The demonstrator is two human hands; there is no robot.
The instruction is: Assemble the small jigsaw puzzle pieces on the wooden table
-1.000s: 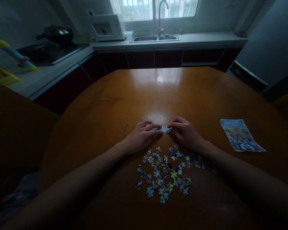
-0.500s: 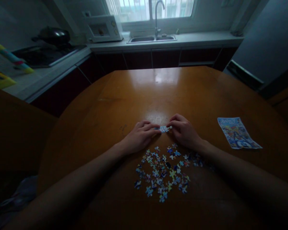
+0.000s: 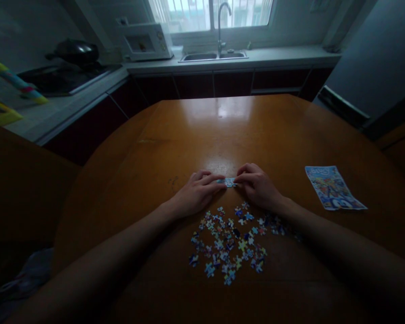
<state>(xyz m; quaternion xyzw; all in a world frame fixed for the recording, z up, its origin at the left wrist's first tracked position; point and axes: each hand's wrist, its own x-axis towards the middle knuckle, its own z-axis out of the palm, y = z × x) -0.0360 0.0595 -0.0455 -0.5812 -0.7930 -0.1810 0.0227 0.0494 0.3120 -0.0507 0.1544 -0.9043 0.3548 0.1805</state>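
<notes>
A small strip of joined jigsaw puzzle pieces (image 3: pixel 230 182), pale blue and white, lies on the table between my two hands. My left hand (image 3: pixel 200 192) holds the strip's left end, with thumb and fingers closed over it. At the opposite end, my right hand (image 3: pixel 257 186) is closed with thumb and forefinger on a puzzle piece, mostly hidden by the fingertips. Many loose puzzle pieces (image 3: pixel 229 243) are spread below the hands, some partly under my right forearm. They are blue, white, yellow and dark.
On the right of the wooden table (image 3: pixel 189 130) lies a creased picture sheet (image 3: pixel 334 186) with a colourful print. Beyond the table are a counter with a sink (image 3: pixel 202 56), a microwave (image 3: pixel 145 41) and a wok (image 3: pixel 74 51) on the stove.
My right hand has shifted slightly left, bringing its puzzle piece against the strip's right end. My left hand stays where it was.
</notes>
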